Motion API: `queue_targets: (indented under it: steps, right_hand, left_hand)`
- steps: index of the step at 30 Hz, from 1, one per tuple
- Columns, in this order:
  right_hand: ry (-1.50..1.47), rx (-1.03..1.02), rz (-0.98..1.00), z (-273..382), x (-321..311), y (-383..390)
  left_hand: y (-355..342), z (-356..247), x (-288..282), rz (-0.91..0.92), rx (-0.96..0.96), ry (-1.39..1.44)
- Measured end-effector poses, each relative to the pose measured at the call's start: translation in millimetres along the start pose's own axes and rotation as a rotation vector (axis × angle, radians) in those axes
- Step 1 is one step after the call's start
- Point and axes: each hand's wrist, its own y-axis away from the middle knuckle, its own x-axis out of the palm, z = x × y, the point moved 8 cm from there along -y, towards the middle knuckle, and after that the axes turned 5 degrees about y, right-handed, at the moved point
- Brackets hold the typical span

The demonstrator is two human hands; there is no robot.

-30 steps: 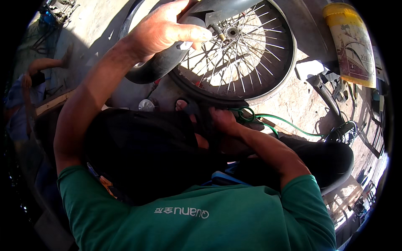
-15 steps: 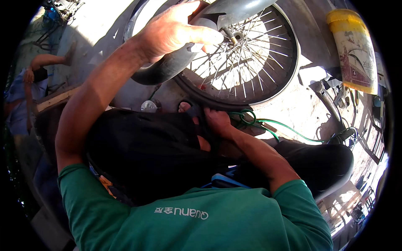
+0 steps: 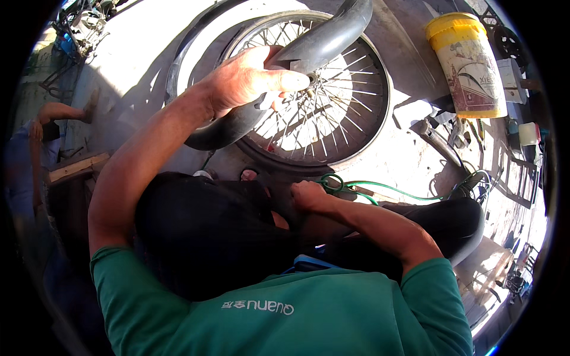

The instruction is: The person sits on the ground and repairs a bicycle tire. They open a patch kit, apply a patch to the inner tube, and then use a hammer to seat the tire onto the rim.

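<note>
Step in hand, by judgement: handling the inner tube. Left hand is gripping it; fingers are wrapping round the tube, thumb is pointing toward 3 o'clock. Right hand is sitting at 6 o'clock of the wheel, fingers curling inward; I am unable to judge whether they are pinching anything. A green cord is looping just beside it at 2 o'clock. The next move is probably calling for a steady left hold. Tube is looking black, rounded, sheeny, apparently air-filled; it is overlapping the wheel from 8 o'clock to 1 o'clock, contact not showing.
</note>
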Motion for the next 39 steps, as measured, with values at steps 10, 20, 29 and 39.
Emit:
queue_targets:
  steps: [10, 20, 29, 39]
  right_hand:
    - [0.201, -0.098, -0.021, -13, 45, 2]
    - [0.104, -0.302, -0.22, 20, 36, -15]
    - [0.22, -0.362, -0.341, 28, 58, -35]
    - [-0.074, -0.142, -0.182, 7, -31, 11]
  left_hand:
    - [29, 14, -7, -0.268, 0.161, -0.048]
    - [49, 5, -27, -0.085, -0.022, -0.318]
    - [35, -2, -19, -0.109, -0.011, -0.386]
    - [15, -7, 1, -0.133, -0.082, -0.138]
